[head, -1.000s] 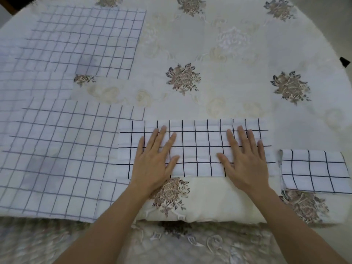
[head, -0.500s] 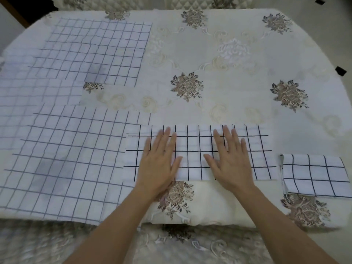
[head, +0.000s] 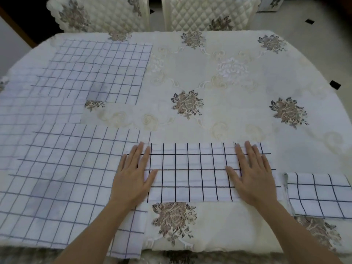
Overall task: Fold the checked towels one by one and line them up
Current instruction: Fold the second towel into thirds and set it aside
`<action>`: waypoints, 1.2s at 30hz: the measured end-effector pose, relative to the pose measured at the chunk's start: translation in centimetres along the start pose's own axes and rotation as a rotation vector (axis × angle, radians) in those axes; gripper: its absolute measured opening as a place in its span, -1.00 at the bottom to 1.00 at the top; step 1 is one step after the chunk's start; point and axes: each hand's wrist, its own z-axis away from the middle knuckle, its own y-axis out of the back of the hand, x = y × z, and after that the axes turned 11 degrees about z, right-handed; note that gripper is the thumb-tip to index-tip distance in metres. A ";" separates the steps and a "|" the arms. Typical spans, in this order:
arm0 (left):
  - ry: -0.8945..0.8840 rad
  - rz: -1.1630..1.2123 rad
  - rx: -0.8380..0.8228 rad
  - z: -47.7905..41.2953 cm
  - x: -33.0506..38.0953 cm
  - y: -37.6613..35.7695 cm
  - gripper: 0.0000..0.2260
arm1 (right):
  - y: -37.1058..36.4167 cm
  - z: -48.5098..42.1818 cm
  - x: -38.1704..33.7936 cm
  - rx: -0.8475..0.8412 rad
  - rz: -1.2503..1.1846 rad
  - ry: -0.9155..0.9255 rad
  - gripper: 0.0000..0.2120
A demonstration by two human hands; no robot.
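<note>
White cloth with dark checks, a towel (head: 192, 172) folded into a long strip, lies near the front edge of the flowered tablecloth (head: 219, 82). The left hand (head: 133, 178) presses flat on its left end and the right hand (head: 251, 178) on its right end; the fingers of both are straight and grasp nothing. Just right of the strip lies a small folded towel (head: 320, 197). At the left, unfolded towels (head: 62, 183) lie spread, one under the strip's left end.

Folded strip (head: 192, 174) lies between spread towel (head: 62, 180) and folded towel (head: 318, 195).
</note>
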 end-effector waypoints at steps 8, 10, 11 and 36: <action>-0.049 -0.002 0.007 1.6 5.1 -0.3 -0.35 | 1.9 1.7 -3.2 0.045 -0.044 -0.019 -0.26; -0.144 0.030 -0.037 2.5 7.9 -1.3 -0.35 | 1.8 2.9 -5.8 0.032 -0.044 0.064 -0.26; -0.156 0.025 -0.057 2.8 8.5 -1.8 -0.35 | 1.4 3.2 -6.3 0.021 -0.037 0.077 -0.25; -0.839 -0.054 -0.348 -7.7 22.2 0.6 -0.45 | 5.2 8.6 5.7 0.100 -0.009 -0.295 -0.63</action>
